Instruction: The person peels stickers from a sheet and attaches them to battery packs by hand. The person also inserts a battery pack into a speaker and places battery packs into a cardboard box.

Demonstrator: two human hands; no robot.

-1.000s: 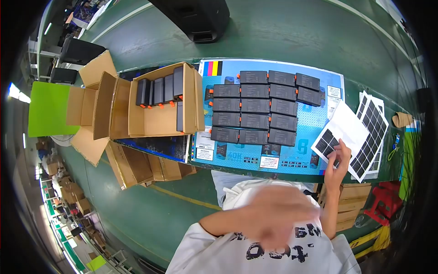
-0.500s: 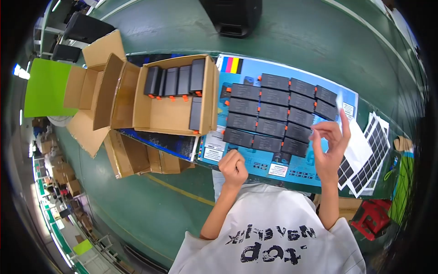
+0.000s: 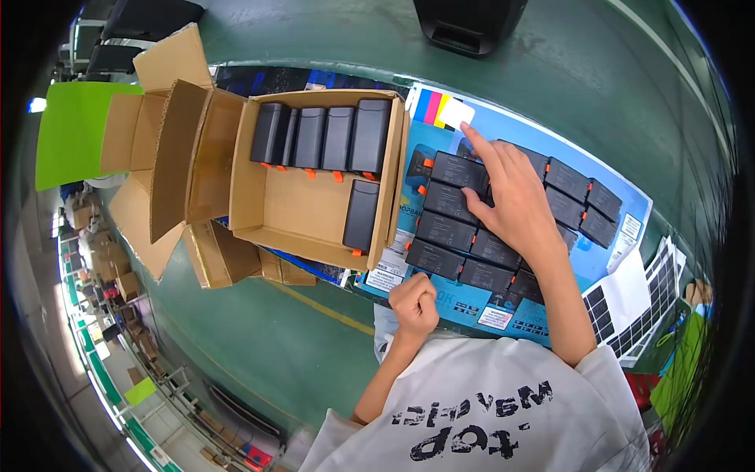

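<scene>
My right hand reaches over the rows of black battery-like blocks with orange tabs, its fingers apart. At its index fingertip is a small white label, over the colour bars of the blue printed mat. Part of the block rows is hidden under this hand and forearm. My left hand is closed in a fist at the mat's near edge, below the blocks; whatever it may hold is hidden. An open cardboard box on the left contains several black blocks standing along its far side and one at its right side.
White sheets with black label grids lie right of the mat. Another open carton with raised flaps stands at the left, near a lime green panel. A black case-like object is beyond the table.
My right hand has moved left from the label sheets, over the blocks to the colour bars, with the white label at its fingertip. My left fist stays near the mat's edge. The view has shifted.
</scene>
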